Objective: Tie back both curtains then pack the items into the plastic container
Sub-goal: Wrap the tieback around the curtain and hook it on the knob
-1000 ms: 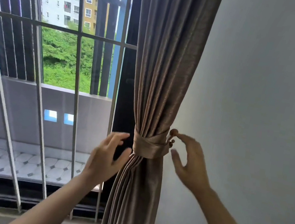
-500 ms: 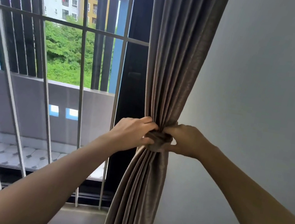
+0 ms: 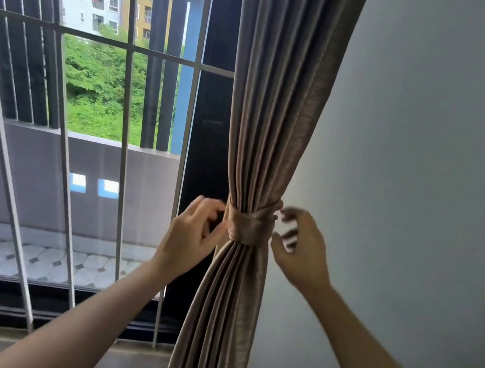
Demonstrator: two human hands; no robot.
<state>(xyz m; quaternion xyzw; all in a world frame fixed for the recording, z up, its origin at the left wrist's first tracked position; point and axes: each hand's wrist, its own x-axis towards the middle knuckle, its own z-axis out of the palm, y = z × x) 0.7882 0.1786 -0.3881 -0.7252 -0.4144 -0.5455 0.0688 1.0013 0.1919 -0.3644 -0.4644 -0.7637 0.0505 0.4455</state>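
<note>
At the band [image 3: 248, 226] that cinches the curtain [image 3: 282, 94], neither hand has a hold. The left hand [image 3: 191, 233] sits just beside the band's left edge with loosely curled fingers closed on nothing, its thumb at or nearly at the cloth. The right hand [image 3: 301, 254] hovers just beside the right edge, with its fingers parted, motion-blurred and apart from the fabric. The band wraps fully around the gathered curtain, which hangs between the window bars [image 3: 124, 132] and the wall [image 3: 432, 151], with pleats fanning out above and below the wrap. Judged from this, the step in hand is checking the tie. To do it well, the person should confirm that the band's fastening is seated; it appears to lie at the right rear and cannot be seen clearly. The person should then level the wrap and tuck any stray pleat under it without dragging the band downward. A light touch is advisable, since the smooth fabric may slip. Neither the second curtain nor the plastic container is in view.
</note>
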